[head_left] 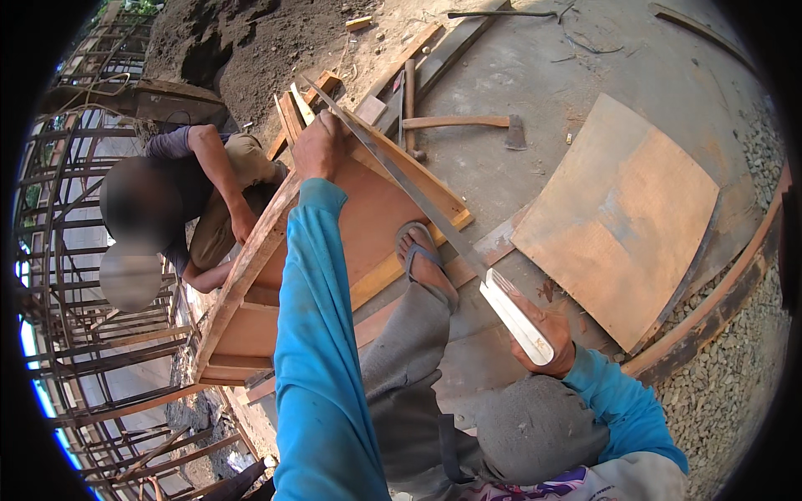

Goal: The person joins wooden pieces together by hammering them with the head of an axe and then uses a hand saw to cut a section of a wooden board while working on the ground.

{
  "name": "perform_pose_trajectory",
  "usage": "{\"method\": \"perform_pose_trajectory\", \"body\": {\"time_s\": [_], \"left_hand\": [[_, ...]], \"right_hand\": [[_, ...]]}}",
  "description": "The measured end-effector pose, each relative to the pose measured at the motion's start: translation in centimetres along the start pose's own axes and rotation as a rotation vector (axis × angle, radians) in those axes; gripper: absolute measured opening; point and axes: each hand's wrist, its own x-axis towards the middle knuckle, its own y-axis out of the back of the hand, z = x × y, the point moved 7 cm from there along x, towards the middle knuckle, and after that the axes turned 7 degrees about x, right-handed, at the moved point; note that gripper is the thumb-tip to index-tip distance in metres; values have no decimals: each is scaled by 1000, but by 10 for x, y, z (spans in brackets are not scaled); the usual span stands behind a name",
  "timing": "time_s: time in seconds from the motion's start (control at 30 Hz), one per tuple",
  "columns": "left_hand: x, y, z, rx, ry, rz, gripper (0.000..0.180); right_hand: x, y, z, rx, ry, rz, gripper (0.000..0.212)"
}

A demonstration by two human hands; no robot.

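Observation:
A handsaw [418,196] with a long thin blade stretches diagonally over a wooden framed panel [380,221]. My right hand [555,334] is closed around its white handle [518,321], at the lower right. At the panel's far end my left hand [320,146] is closed on its edge, near the blade's tip end; its fingertips are partly hidden. Whether the teeth touch the wood I cannot tell. My sandalled foot [426,259] rests at the panel's right-hand batten.
At left, a co-worker [159,188] crouches, one hand [242,224] by the panel's edge. An axe [468,123] and a hammer [410,108] lie beyond the panel. A plywood sheet [622,217] lies at right, near gravel [710,417]. Beams [451,63] and soil [276,50] are farther off.

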Motion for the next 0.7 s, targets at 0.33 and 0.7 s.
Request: {"method": "perform_pose_trajectory", "body": {"time_s": [0.33, 0.7], "left_hand": [[-13, -8, 4, -104, -6, -39, 31], [-8, 8, 10, 87, -77, 21, 31]], "right_hand": [[145, -36, -7, 108, 42, 95, 72], [5, 2, 10, -39, 136, 28, 69]]}}
